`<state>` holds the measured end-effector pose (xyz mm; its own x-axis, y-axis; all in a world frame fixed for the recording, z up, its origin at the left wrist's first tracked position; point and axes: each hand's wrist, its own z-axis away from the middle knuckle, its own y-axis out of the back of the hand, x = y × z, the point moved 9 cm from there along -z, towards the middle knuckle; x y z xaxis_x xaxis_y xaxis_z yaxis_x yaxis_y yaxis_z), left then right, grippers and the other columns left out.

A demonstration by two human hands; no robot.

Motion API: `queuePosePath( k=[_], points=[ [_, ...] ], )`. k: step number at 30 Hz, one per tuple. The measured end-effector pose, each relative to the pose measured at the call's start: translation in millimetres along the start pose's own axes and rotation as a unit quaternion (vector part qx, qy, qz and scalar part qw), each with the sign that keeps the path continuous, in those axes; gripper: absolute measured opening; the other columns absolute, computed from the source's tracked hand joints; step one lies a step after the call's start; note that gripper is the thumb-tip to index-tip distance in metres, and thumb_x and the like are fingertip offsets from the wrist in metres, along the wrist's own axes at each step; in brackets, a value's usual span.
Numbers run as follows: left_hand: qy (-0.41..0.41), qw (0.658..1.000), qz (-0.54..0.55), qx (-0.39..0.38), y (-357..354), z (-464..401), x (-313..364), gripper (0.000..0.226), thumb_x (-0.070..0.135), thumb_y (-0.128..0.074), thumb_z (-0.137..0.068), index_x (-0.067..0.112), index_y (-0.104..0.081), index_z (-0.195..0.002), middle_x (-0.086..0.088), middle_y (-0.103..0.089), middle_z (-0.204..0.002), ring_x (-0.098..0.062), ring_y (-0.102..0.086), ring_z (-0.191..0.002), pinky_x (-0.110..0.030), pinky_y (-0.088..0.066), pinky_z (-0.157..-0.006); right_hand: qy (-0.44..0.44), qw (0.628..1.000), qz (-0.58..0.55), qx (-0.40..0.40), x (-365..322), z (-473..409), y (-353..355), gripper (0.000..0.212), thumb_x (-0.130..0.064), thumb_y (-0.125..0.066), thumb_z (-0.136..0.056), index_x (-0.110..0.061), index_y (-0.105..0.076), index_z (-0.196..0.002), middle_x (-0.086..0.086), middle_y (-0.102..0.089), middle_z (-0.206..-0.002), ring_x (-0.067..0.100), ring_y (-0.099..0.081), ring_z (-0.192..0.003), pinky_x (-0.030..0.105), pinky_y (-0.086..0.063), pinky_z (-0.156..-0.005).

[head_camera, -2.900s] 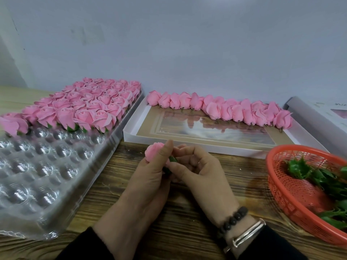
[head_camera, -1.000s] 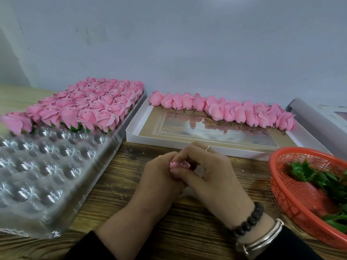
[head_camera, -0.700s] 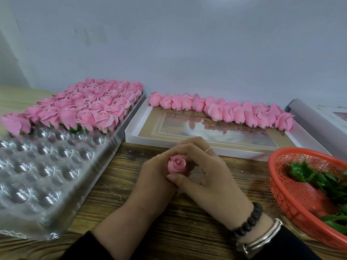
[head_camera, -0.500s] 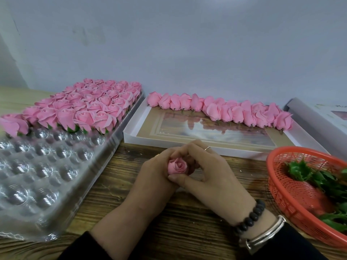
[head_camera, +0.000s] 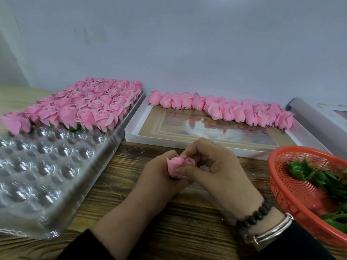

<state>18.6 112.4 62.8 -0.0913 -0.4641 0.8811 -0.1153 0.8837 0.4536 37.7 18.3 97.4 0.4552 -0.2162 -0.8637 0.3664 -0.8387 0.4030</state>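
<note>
Both arms wear black long sleeves: the left sleeve (head_camera: 78, 246) shows at seven o'clock in the view, the right sleeve (head_camera: 293, 244) at five o'clock. The right wrist wears a bracelet (head_camera: 257, 212) of round dark beads and, just beside it toward five o'clock, a shiny silver bangle (head_camera: 270, 231). A thin ring (head_camera: 214, 143) circles one of the right hand's (head_camera: 219, 171) fingers.

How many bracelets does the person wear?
2, both on the right wrist: a dark bead bracelet and, behind it, a silver bangle. The left sleeve may hide more.
</note>
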Motion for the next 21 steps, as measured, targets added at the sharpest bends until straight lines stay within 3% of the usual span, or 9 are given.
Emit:
queuePosePath(
  k=[3,7,11,16,18,21],
  points=[
    [-0.015,1.000,-0.008,-0.001,-1.2,1.9,5.2,0.019,0.007,-0.073,-0.072,0.008,-0.062,-0.088,-0.007,-0.067,-0.083,-0.021,-0.062,-0.080,-0.035,-0.052,-0.071,0.004,0.999,0.050,-0.014,-2.8,0.9,-4.8,0.019,-0.023,-0.080,-0.066,-0.025,-0.064,-0.076,-0.007,-0.063,-0.078,0.003,-0.057,-0.075,0.018,-0.050,-0.064],
    [-0.035,0.999,-0.012,0.012,0.4,1.8,8.7,0.023,0.004,-0.072,-0.074,0.025,-0.063,-0.078,0.002,-0.067,-0.078,-0.013,-0.063,-0.075,-0.020,-0.051,-0.063,0.045,0.993,0.111,-0.023,-13.4,2.5,-6.8,0.018,-0.024,-0.076,-0.071,-0.029,-0.062,-0.082,-0.015,-0.058,-0.085,-0.001,-0.054,-0.083,0.011,-0.045,-0.072],
    [-0.079,0.996,0.006,0.044,7.5,1.7,14.3,0.022,-0.001,-0.069,-0.076,0.021,-0.068,-0.077,-0.003,-0.070,-0.079,-0.018,-0.066,-0.075,-0.029,-0.054,-0.065,0.070,0.993,0.087,-0.027,-19.5,5.4,-8.6,0.049,-0.019,-0.077,-0.070,-0.044,-0.055,-0.106,-0.021,-0.047,-0.104,-0.004,-0.053,-0.093,0.007,-0.043,-0.080],
    [-0.115,0.990,-0.029,0.069,11.6,2.8,17.2,0.041,0.001,-0.070,-0.074,0.041,-0.060,-0.074,0.003,-0.069,-0.079,-0.008,-0.064,-0.076,-0.020,-0.050,-0.066,0.089,0.989,0.114,-0.029,-23.6,5.2,-11.4,0.027,-0.019,-0.077,-0.070,-0.028,-0.061,-0.090,-0.018,-0.046,-0.099,0.000,-0.051,-0.092,0.010,-0.043,-0.076],
    [-0.124,0.988,-0.056,0.073,11.4,3.1,18.3,0.041,0.004,-0.071,-0.074,0.043,-0.058,-0.072,0.006,-0.068,-0.076,-0.004,-0.061,-0.073,-0.015,-0.046,-0.063,0.066,0.989,0.126,-0.027,-19.7,4.6,-9.9,0.027,-0.026,-0.077,-0.068,-0.030,-0.057,-0.087,-0.018,-0.046,-0.095,-0.002,-0.051,-0.088,0.009,-0.042,-0.075],
    [-0.128,0.987,-0.063,0.078,11.0,2.6,17.4,0.029,0.006,-0.071,-0.075,0.034,-0.062,-0.077,0.006,-0.067,-0.076,-0.004,-0.060,-0.071,-0.017,-0.047,-0.062,0.032,0.991,0.127,-0.020,-13.0,3.7,-7.1,0.039,-0.037,-0.075,-0.064,-0.039,-0.050,-0.094,-0.020,-0.049,-0.094,-0.004,-0.051,-0.086,0.008,-0.042,-0.075]
  ],
)
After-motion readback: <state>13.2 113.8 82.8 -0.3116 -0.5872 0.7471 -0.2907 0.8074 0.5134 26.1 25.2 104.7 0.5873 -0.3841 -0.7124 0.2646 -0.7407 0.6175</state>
